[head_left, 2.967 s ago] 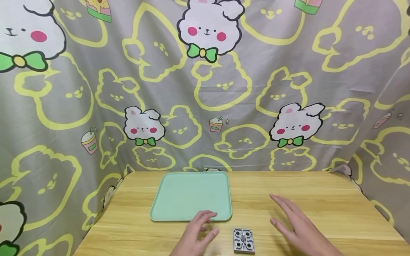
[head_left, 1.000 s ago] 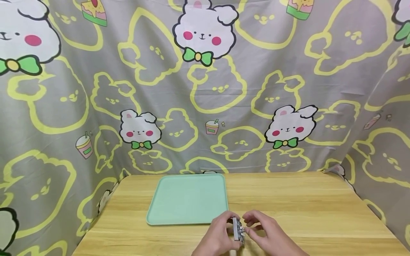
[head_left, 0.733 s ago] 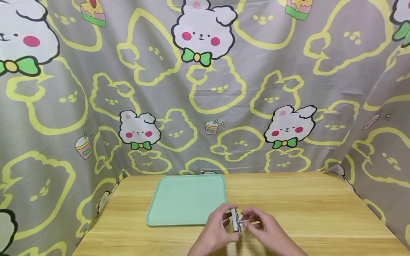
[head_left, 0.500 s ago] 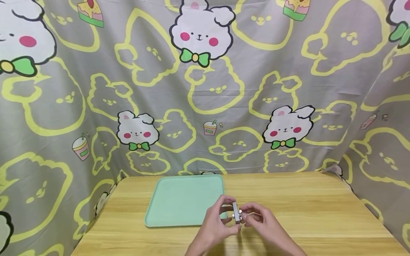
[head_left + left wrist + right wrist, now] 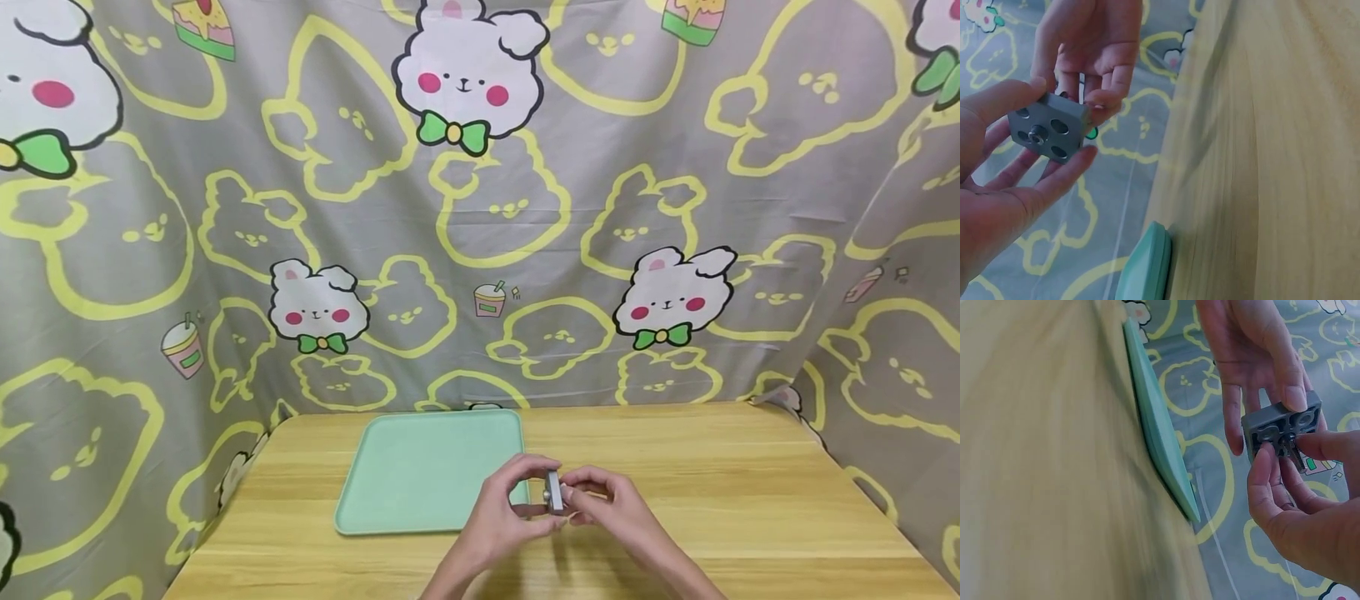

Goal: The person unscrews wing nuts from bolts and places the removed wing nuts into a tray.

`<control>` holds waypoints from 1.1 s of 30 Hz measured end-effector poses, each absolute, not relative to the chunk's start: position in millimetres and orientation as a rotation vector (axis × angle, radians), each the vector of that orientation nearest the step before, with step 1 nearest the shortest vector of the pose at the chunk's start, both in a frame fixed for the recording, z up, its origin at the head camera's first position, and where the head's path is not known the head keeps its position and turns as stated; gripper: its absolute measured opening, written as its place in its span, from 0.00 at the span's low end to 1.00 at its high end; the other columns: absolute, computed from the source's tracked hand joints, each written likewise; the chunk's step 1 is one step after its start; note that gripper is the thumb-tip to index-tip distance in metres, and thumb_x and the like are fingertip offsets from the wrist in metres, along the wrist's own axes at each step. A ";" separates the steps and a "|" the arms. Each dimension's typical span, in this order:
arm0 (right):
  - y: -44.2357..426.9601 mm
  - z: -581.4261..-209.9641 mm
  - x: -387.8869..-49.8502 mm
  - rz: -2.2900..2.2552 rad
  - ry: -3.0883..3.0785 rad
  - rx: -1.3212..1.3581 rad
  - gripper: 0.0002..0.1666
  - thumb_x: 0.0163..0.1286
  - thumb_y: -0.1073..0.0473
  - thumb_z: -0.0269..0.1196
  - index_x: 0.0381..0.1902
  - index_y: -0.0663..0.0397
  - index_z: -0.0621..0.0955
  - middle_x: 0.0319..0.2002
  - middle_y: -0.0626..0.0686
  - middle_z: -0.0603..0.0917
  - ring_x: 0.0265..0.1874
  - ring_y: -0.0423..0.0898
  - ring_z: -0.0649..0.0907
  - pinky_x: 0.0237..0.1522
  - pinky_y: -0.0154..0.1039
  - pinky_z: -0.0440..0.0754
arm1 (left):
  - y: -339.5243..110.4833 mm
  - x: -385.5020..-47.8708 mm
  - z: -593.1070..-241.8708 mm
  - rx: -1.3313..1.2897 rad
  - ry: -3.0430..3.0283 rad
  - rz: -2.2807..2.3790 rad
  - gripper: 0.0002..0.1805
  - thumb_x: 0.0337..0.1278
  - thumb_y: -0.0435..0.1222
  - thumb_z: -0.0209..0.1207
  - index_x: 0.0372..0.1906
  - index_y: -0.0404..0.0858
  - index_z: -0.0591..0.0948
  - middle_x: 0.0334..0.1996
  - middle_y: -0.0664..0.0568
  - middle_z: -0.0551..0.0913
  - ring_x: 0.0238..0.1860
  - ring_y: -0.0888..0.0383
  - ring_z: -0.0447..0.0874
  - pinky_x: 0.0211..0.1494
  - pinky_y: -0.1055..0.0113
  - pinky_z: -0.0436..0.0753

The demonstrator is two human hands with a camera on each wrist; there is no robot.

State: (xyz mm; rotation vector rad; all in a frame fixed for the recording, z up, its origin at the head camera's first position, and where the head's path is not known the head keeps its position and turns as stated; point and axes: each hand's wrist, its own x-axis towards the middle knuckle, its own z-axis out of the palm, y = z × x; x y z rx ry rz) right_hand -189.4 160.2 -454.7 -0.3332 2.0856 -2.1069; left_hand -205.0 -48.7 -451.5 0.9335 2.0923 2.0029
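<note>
A square grey block (image 5: 555,492) with several round holes and a screw through its middle is held up on edge above the table. My left hand (image 5: 498,512) grips it by its edges, thumb on one side and fingers on the other. The left wrist view shows the flat face of the block (image 5: 1050,128) with a round screw end at its centre. From the other side, the right wrist view shows a threaded screw (image 5: 1294,453) standing out of the recessed face. Thumb and fingers of my right hand (image 5: 611,504) pinch around this screw; the fingertips partly hide it.
A mint-green tray (image 5: 435,471) lies on the wooden table (image 5: 675,467), just left of and behind the hands. A grey curtain (image 5: 525,292) with yellow outlines and rabbit faces hangs behind the table and along both sides.
Three seconds ago the block lay flat on the table between two separate hands. The left hand has since lifted and tilted it on edge, and the right hand has come in to the screw.
</note>
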 end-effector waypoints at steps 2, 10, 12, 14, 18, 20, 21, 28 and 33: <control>160.6 -452.7 -190.8 -2.104 2.083 -0.321 0.20 0.75 0.61 0.63 0.54 0.76 0.78 0.44 0.56 0.83 0.40 0.48 0.87 0.44 0.42 0.91 | -48.9 -207.6 -451.1 0.934 2.052 2.016 0.31 0.52 0.24 0.74 0.61 0.45 0.80 0.58 0.47 0.78 0.61 0.45 0.77 0.52 0.58 0.89; 159.1 -448.6 -196.3 -2.134 2.041 -0.313 0.18 0.74 0.62 0.65 0.51 0.75 0.78 0.42 0.57 0.85 0.38 0.49 0.88 0.42 0.40 0.91 | -52.0 -215.1 -448.8 0.988 1.919 2.092 0.29 0.52 0.23 0.73 0.62 0.32 0.79 0.61 0.35 0.75 0.63 0.36 0.75 0.54 0.53 0.89; 159.0 -447.7 -197.0 -2.141 2.020 -0.307 0.18 0.74 0.62 0.65 0.51 0.75 0.78 0.42 0.57 0.85 0.38 0.49 0.88 0.42 0.41 0.91 | -52.9 -215.9 -449.0 0.980 1.903 2.113 0.29 0.52 0.23 0.73 0.61 0.29 0.79 0.62 0.36 0.76 0.64 0.38 0.76 0.54 0.53 0.88; 158.8 -446.9 -197.8 -2.148 1.997 -0.297 0.18 0.74 0.62 0.65 0.51 0.74 0.79 0.42 0.57 0.85 0.38 0.49 0.88 0.43 0.41 0.91 | -53.9 -216.4 -449.4 0.959 1.896 2.128 0.28 0.52 0.23 0.73 0.61 0.28 0.80 0.63 0.36 0.76 0.64 0.42 0.76 0.55 0.53 0.88; 158.6 -445.4 -199.4 -2.154 1.965 -0.287 0.17 0.74 0.62 0.65 0.51 0.73 0.79 0.41 0.56 0.85 0.38 0.49 0.87 0.42 0.41 0.91 | -55.4 -217.7 -449.5 0.929 1.931 2.128 0.26 0.52 0.24 0.73 0.59 0.31 0.83 0.63 0.38 0.77 0.64 0.49 0.78 0.54 0.53 0.88; 158.5 -445.5 -200.6 -2.146 1.960 -0.295 0.17 0.74 0.62 0.65 0.51 0.73 0.79 0.41 0.56 0.85 0.39 0.50 0.87 0.41 0.41 0.91 | -56.2 -218.3 -449.8 0.927 1.952 2.123 0.25 0.51 0.24 0.74 0.58 0.32 0.84 0.63 0.39 0.78 0.63 0.50 0.79 0.54 0.54 0.89; 158.5 -445.6 -201.2 -2.140 1.960 -0.302 0.17 0.74 0.62 0.65 0.51 0.73 0.79 0.41 0.56 0.85 0.39 0.50 0.87 0.41 0.40 0.91 | -56.6 -218.6 -449.9 0.928 1.959 2.120 0.25 0.52 0.24 0.74 0.58 0.33 0.85 0.62 0.39 0.78 0.63 0.50 0.79 0.54 0.54 0.89; 158.4 -445.5 -204.3 -2.071 2.034 -0.384 0.13 0.73 0.65 0.64 0.48 0.72 0.80 0.42 0.56 0.84 0.40 0.49 0.88 0.39 0.40 0.91 | -58.3 -219.0 -450.2 0.904 1.981 2.106 0.24 0.51 0.26 0.75 0.56 0.33 0.85 0.62 0.41 0.78 0.62 0.50 0.80 0.53 0.54 0.89; 156.3 -443.4 -203.9 -2.018 2.163 -0.513 0.11 0.73 0.64 0.66 0.45 0.70 0.80 0.43 0.59 0.83 0.40 0.48 0.89 0.38 0.43 0.91 | -59.9 -219.8 -451.7 0.887 1.961 2.137 0.23 0.52 0.26 0.74 0.56 0.32 0.85 0.62 0.39 0.79 0.63 0.52 0.79 0.53 0.55 0.89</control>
